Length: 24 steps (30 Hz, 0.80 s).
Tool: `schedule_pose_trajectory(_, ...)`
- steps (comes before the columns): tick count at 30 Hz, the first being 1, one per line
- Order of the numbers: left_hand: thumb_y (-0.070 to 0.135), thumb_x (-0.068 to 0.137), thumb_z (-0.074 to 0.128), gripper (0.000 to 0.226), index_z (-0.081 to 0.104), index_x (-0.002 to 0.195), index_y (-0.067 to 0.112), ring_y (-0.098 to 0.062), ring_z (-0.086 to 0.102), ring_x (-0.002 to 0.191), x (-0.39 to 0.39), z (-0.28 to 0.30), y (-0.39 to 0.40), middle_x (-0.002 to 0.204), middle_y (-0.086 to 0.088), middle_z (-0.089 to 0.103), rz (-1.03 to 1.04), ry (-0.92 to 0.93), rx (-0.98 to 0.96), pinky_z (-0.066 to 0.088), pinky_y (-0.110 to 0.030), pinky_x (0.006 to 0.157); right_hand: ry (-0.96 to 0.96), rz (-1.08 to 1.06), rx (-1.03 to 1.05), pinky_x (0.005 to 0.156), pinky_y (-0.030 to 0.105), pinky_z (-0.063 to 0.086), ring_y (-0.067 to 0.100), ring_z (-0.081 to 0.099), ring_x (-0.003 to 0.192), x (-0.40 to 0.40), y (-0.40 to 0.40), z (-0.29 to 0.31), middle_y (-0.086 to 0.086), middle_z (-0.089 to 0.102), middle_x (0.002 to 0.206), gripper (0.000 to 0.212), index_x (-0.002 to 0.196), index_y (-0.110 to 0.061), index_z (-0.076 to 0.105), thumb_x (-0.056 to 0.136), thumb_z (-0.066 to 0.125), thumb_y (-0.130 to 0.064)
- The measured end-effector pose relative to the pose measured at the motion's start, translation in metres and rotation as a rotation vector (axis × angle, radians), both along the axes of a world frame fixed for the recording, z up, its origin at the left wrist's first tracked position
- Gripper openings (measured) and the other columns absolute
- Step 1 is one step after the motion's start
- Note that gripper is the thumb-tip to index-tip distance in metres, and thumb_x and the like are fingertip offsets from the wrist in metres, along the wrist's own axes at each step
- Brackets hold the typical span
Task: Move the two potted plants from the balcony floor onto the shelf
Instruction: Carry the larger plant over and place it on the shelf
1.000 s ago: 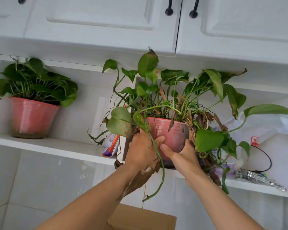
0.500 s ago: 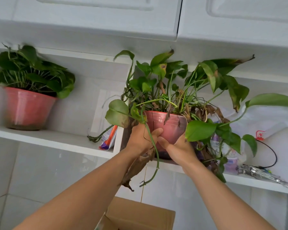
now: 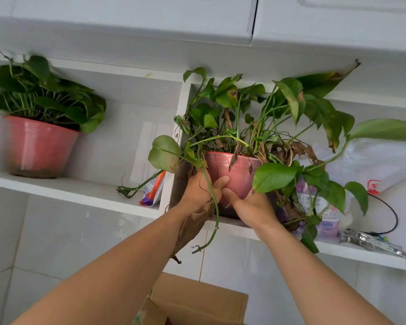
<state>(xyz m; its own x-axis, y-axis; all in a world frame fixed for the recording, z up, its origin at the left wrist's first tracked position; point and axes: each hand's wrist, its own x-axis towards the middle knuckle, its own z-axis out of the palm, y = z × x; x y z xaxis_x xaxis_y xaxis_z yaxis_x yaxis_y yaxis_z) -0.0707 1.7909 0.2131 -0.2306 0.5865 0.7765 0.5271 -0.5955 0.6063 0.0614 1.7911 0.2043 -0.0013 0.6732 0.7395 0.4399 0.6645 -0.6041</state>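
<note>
You had both hands on the second potted plant (image 3: 234, 174) — your left hand (image 3: 201, 191) wrapped round the pot's left side, its grip clamped on the pink plastic with a long green stem trapped under the fingers, and your right hand (image 3: 251, 205) cupped against the lower right of the pot, grip closed on it too, thumbs nearly meeting at the front. The pot's base sat at the front edge of the white shelf (image 3: 75, 188), in the compartment right of the upright divider (image 3: 174, 146); whether it rested fully on the board, the view could not settle, since your hands covered the bottom. Its leaves sprawled wide, several browned and dry, one dead leaf (image 3: 190, 228) hanging down over your left wrist and a stem dangling below the shelf edge.

The first potted plant (image 3: 39, 144) already stood upright in the left compartment, well apart from you, full and green in its pink pot. A small orange and purple packet (image 3: 154, 191) leaned against the divider on that side. To the right of your pot lay a white bag (image 3: 370, 160), a black cable (image 3: 389, 212) and some metal tools (image 3: 375, 242) — all on the same shelf. A cardboard box (image 3: 197, 301) sat below, between your forearms.
</note>
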Motion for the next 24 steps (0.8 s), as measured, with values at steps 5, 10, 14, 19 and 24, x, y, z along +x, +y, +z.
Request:
schedule_pose_trajectory(5, 0.044, 0.088, 0.062, 0.052, 0.050, 0.128, 0.013, -0.020, 0.060, 0.097, -0.002, -0.011, 0.003, 0.110, -0.002, 0.063, 0.127, 0.068, 0.048, 0.039, -0.017, 0.078, -0.098, -0.447, 0.197, 0.071, 0.034, 0.049, 0.036, 0.063, 0.092, -0.011, -0.022, -0.014, 0.012, 0.063, 0.095, 0.058, 0.116, -0.007, 0.057, 0.076, 0.077, -0.043)
schedule_pose_trajectory(10, 0.027, 0.086, 0.071, 0.049, 0.061, 0.125, 0.001, -0.039, 0.066, 0.104, -0.006, -0.021, -0.007, 0.117, -0.025, 0.065, 0.252, 0.200, 0.281, 0.055, -0.042, 0.083, -0.254, -0.586, 0.444, 0.089, 0.050, 0.055, 0.049, 0.061, 0.111, -0.023, -0.026, -0.034, 0.036, 0.058, 0.125, 0.061, 0.132, 0.013, 0.052, 0.081, 0.071, -0.014)
schedule_pose_trajectory(14, 0.005, 0.079, 0.077, 0.052, 0.059, 0.127, -0.006, -0.041, 0.064, 0.112, -0.003, -0.027, -0.007, 0.127, -0.029, 0.061, 0.201, 0.304, 0.360, 0.052, -0.046, 0.090, -0.304, -0.544, 0.383, 0.081, 0.049, 0.058, 0.048, 0.064, 0.109, -0.019, -0.023, -0.033, 0.035, 0.059, 0.127, 0.066, 0.134, 0.010, 0.053, 0.072, 0.072, 0.000)
schedule_pose_trajectory(19, 0.010, 0.088, 0.069, 0.058, 0.047, 0.140, 0.001, -0.039, 0.056, 0.123, -0.006, -0.026, -0.008, 0.147, -0.024, 0.044, 0.184, 0.381, 0.240, 0.052, -0.045, 0.095, -0.443, -0.553, 0.195, 0.092, 0.046, 0.053, 0.044, 0.039, 0.139, -0.019, -0.026, -0.028, 0.031, 0.034, 0.153, 0.081, 0.150, 0.004, 0.029, 0.077, 0.062, -0.005)
schedule_pose_trajectory(24, 0.018, 0.096, 0.058, 0.068, 0.022, 0.153, 0.015, -0.030, 0.047, 0.134, -0.013, -0.018, -0.015, 0.161, -0.012, 0.022, 0.167, 0.506, 0.073, 0.036, -0.030, 0.105, -0.567, -0.513, 0.047, 0.109, 0.042, 0.038, 0.038, 0.006, 0.151, -0.015, -0.032, -0.021, 0.022, 0.004, 0.164, 0.091, 0.155, -0.001, 0.000, 0.085, 0.057, -0.014)
